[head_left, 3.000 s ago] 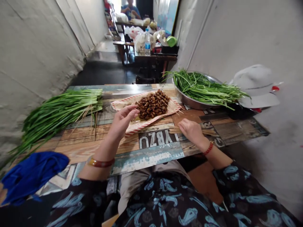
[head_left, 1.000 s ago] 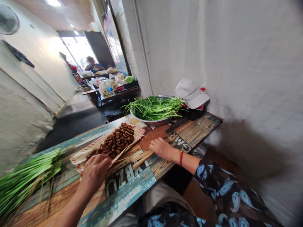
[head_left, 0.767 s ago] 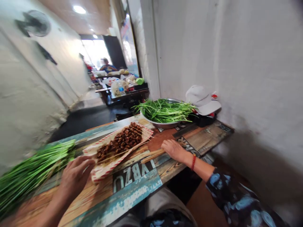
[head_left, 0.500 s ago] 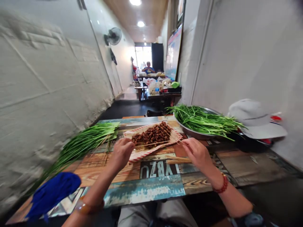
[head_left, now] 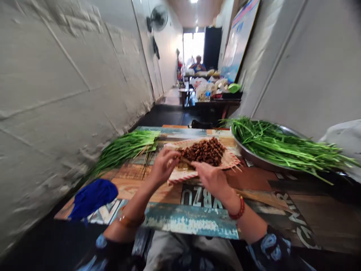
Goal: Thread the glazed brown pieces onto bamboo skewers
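Observation:
Over the near left side of a paper-lined tray with a red-striped rim (head_left: 180, 176), my two hands are close together. My left hand (head_left: 163, 165) pinches a thin brownish wooden skewer (head_left: 186, 162). From the other side, the closed fingers of my right hand (head_left: 211, 178) meet the same skewer; the fingertips are partly blurred. Just beyond lies a heap of small, glossy dark brown food pieces (head_left: 205, 151), its kind not clear. A few skewers (head_left: 236, 167) stick out over the tray's right edge. Thinner sticks (head_left: 145, 162) lie left of the tray.
Long green chives (head_left: 124, 150) lie at the table's left. More leafy greens (head_left: 282, 146) fill a metal basin (head_left: 239, 145) at right, beside a pale hat (head_left: 345, 145). A blue cloth (head_left: 94, 197) rests front left. Farther back, a person (head_left: 199, 66) sits behind cluttered tables.
My right hand has moved left and my left hand has turned, bringing them close together along the skewer. The camera view has shifted, so the scene sits differently in frame.

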Available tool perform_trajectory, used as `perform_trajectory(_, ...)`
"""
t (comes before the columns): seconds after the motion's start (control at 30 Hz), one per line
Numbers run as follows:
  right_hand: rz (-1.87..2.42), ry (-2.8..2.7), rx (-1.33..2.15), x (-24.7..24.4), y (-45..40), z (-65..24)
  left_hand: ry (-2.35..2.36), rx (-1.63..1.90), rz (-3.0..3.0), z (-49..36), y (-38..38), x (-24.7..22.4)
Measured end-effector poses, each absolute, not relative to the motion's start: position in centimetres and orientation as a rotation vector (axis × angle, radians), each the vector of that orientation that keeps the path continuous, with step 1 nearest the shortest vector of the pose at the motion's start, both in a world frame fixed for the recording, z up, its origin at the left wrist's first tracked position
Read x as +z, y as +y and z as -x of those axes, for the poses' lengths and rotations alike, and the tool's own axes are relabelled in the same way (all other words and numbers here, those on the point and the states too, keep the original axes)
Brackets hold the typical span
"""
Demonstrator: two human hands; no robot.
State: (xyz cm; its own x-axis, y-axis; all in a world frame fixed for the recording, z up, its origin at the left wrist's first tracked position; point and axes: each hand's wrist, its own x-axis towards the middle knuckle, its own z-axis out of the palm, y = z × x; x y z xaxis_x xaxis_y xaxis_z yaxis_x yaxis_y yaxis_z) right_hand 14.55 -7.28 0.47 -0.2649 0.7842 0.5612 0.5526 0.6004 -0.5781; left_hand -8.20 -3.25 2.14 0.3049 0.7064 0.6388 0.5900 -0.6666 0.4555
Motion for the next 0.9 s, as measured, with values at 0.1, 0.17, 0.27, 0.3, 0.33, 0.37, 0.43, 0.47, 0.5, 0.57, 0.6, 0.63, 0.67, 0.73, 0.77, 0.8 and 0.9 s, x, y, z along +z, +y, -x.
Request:
perform_trajectory(0.1,1.110,-1.766,0.785,0.6,-6.0,-15.3,1.257,1.434,-2.011,8.3,-1.1,1.3)
perform_trajectory(0.17,1.109,-1.491,1.176,0.4,-5.3,-15.6,1.306,1.410,-1.931,8.1,0.3,0.8)
perform_trajectory(0.27,1.080,-1.203,1.436,-0.4,-5.0,-15.5,1.387,1.258,-2.104,7.7,1.7,0.0)
perform_trajectory(0.3,1.075,-1.165,1.463,-0.8,-5.1,-15.4,1.404,1.201,-2.182,7.7,2.0,-0.3)
perform_trajectory(0.33,1.074,-1.150,1.480,-1.1,-5.2,-15.3,1.423,1.146,-2.254,7.7,2.1,-0.5)
perform_trajectory(0.37,1.078,-1.155,1.491,-1.4,-5.3,-15.2,1.456,1.094,-2.315,7.8,2.2,-0.8)
perform_trajectory(0.43,1.097,-1.201,1.487,-2.0,-5.4,-15.0,1.557,0.973,-2.404,8.2,2.3,-1.3)
perform_trajectory(0.47,1.113,-1.225,1.474,-2.2,-5.5,-15.0,1.612,0.895,-2.436,8.4,2.2,-1.5)
perform_trajectory(0.5,1.129,-1.246,1.459,-2.3,-5.5,-15.0,1.656,0.810,-2.463,8.6,2.1,-1.7)
perform_trajectory(0.57,1.151,-1.272,1.434,-2.5,-5.5,-14.9,1.692,0.658,-2.510,8.7,1.8,-2.0)
perform_trajectory(0.6,1.158,-1.282,1.426,-2.5,-5.6,-14.9,1.693,0.599,-2.530,8.7,1.7,-2.1)
perform_trajectory(0.63,1.162,-1.293,1.421,-2.5,-5.6,-14.9,1.698,0.553,-2.548,8.6,1.6,-2.1)
perform_trajectory(0.67,1.168,-1.305,1.417,-2.5,-5.6,-14.9,1.704,0.514,-2.565,8.5,1.6,-2.2)
perform_trajectory(0.73,1.184,-1.325,1.411,-2.6,-5.7,-14.8,1.722,0.442,-2.604,8.2,1.5,-2.4)
perform_trajectory(0.77,1.194,-1.332,1.410,-2.7,-5.8,-14.7,1.734,0.408,-2.624,8.1,1.6,-2.4)
perform_trajectory(0.8,1.203,-1.336,1.410,-2.7,-5.8,-14.7,1.740,0.377,-2.645,8.0,1.6,-2.5)
perform_trajectory(0.9,1.220,-1.342,1.402,-3.0,-5.6,-14.7,1.744,0.321,-2.688,7.8,1.8,-2.7)
